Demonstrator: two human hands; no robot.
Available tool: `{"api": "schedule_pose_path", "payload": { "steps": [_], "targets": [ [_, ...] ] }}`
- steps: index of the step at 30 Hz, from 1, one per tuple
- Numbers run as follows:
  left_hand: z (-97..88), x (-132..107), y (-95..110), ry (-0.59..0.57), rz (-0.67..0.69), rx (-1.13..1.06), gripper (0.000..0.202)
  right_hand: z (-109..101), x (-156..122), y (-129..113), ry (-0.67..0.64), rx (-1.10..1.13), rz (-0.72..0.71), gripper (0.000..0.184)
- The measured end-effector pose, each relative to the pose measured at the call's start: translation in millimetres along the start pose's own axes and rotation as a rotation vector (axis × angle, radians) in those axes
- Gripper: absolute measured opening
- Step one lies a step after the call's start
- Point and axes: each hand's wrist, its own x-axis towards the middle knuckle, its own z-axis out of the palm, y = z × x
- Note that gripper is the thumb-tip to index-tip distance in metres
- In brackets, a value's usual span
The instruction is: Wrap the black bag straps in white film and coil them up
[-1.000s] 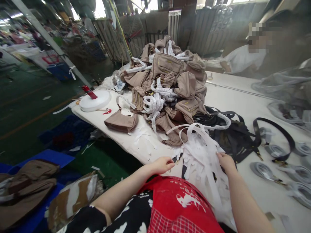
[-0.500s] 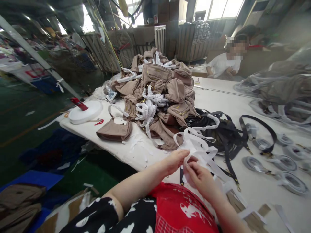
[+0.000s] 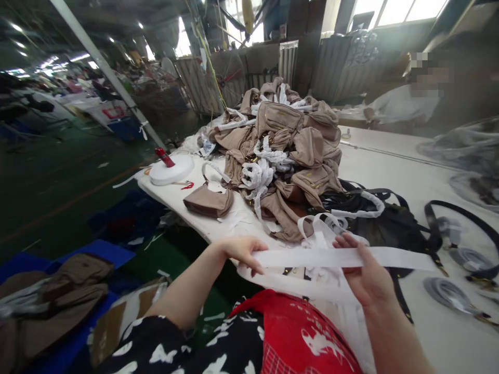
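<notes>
We hold a long white strip (image 3: pixel 300 258) level above the near edge of the table (image 3: pixel 393 161), just in front of our red apron (image 3: pixel 307 335). Our left hand (image 3: pixel 247 254) pinches its left end between thumb and fingers. Our right hand (image 3: pixel 366 275) is turned palm up, the strip running between thumb and fingers and on past them to the right; whether they press on it, we cannot tell. A second length of white hangs below the first, and more loose strips (image 3: pixel 319 228) lie tangled just behind, cluttering the space between our hands.

Beyond them a tall heap of brown bags (image 3: pixel 280 118) blocks much of the table. A small brown bag (image 3: pixel 208 201) sits apart at its left, near a white disc (image 3: pixel 177 170) with a red object (image 3: pixel 164 157) on top. To the right, black bags (image 3: pixel 390 226) crowd close to our right hand, then coiled straps (image 3: pixel 448 293). A slanting pole (image 3: pixel 107 67) rises behind the left corner. Across the table sits a co-worker in a white top (image 3: pixel 405 104), blurred.
</notes>
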Motion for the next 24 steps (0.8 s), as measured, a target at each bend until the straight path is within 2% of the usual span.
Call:
{"api": "schedule_pose_path", "payload": {
  "steps": [2, 3, 6, 8, 11, 12, 14, 16, 18, 19, 22, 23, 24],
  "targets": [
    [-18.4, -36, -34, -0.053, -0.057, -0.126, 0.054, 1, 8, -5, 0.046, 0.004, -0.048, 0.025],
    [-25.2, -54, -53, -0.013, -0.078, -0.171, 0.054, 2, 12, -8, 0.073, 0.001, -0.067, 0.023],
    [-32.8, -105, -110, 0.303, -0.145, -0.234, 0.048, 1, 24, -13, 0.13, -0.042, -0.114, 0.022],
    [-27.8, -129, -139, 0.514, -0.276, -0.163, 0.043, 0, 30, -8, 0.138, -0.102, -0.155, 0.019],
    [-13.9, -139, -160, 0.664, -0.491, 0.031, 0.033, 3, 33, 14, 0.011, -0.284, -0.149, 0.027],
    [-9.4, -136, -160, 0.69, -0.52, 0.081, 0.031, 6, 32, 25, -0.077, -0.377, -0.111, 0.034],
    [-2.2, -118, -150, 0.753, -0.488, 0.135, 0.028, 15, 25, 48, -0.271, -0.564, -0.027, 0.047],
    [3.7, -90, -127, 0.831, -0.387, 0.174, 0.022, 25, 15, 69, -0.434, -0.697, 0.028, 0.053],
    [10.7, -55, -97, 0.863, -0.236, 0.186, 0.03, 35, 4, 87, -0.553, -0.762, 0.058, 0.056],
    [15.1, -36, -80, 0.84, -0.154, 0.175, 0.036, 39, -1, 94, -0.609, -0.789, 0.077, 0.057],
    [31.0, 19, -34, 0.655, 0.118, 0.08, 0.048, 42, -10, 111, -0.743, -0.877, 0.13, 0.063],
    [36.3, 35, -22, 0.581, 0.244, -0.046, 0.048, 40, -11, 117, -0.774, -0.899, 0.142, 0.064],
    [41.1, 49, -13, 0.556, 0.308, -0.136, 0.045, 37, -11, 121, -0.796, -0.906, 0.15, 0.065]
  ]
}}
